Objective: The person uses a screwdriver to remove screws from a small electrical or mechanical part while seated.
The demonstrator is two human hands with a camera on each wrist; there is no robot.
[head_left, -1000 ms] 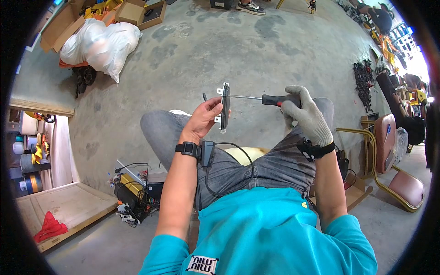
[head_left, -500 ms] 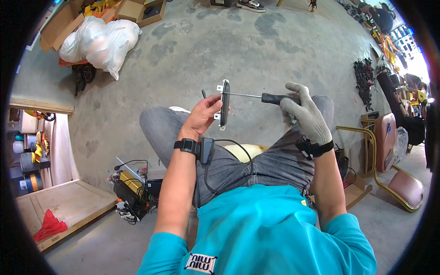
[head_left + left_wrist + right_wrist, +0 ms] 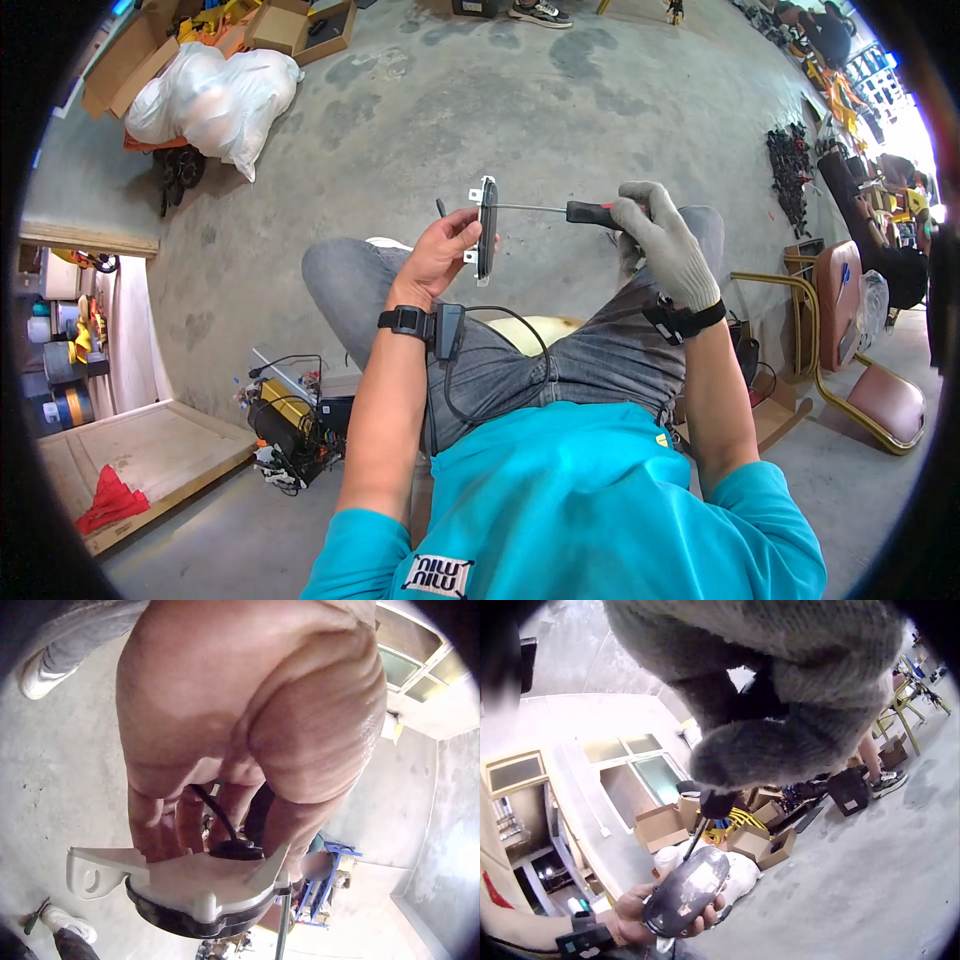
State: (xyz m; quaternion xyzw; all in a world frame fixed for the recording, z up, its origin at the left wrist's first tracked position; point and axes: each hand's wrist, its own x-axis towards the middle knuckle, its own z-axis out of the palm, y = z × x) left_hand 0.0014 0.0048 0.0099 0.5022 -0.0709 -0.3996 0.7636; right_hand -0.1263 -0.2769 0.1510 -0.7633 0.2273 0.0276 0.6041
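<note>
In the head view my bare left hand (image 3: pixel 436 257) holds up an oval black part with a white plastic backing (image 3: pixel 487 238), standing on edge above my lap. Its backing carries white tabs; a short dark cable (image 3: pixel 216 810) runs from it between the fingers in the left wrist view. My gloved right hand (image 3: pixel 668 248) grips a screwdriver (image 3: pixel 588 212) by its black and red handle. The metal shaft (image 3: pixel 530 208) lies level and meets the part near its upper end. From the right wrist view the part's glossy dark face (image 3: pixel 688 891) shows, with the shaft at its edge.
A white plastic bag (image 3: pixel 215 105) and cardboard boxes (image 3: pixel 300 30) lie on the concrete floor ahead to the left. Cables and electronics (image 3: pixel 295 420) sit by my left side. On the right a chair with a gold frame (image 3: pixel 820 370) lies tipped over.
The right hand's fingers have shifted round the handle, and its red patch has turned from the lower side to the top. The left hand and the oval part stay nearly in place.
</note>
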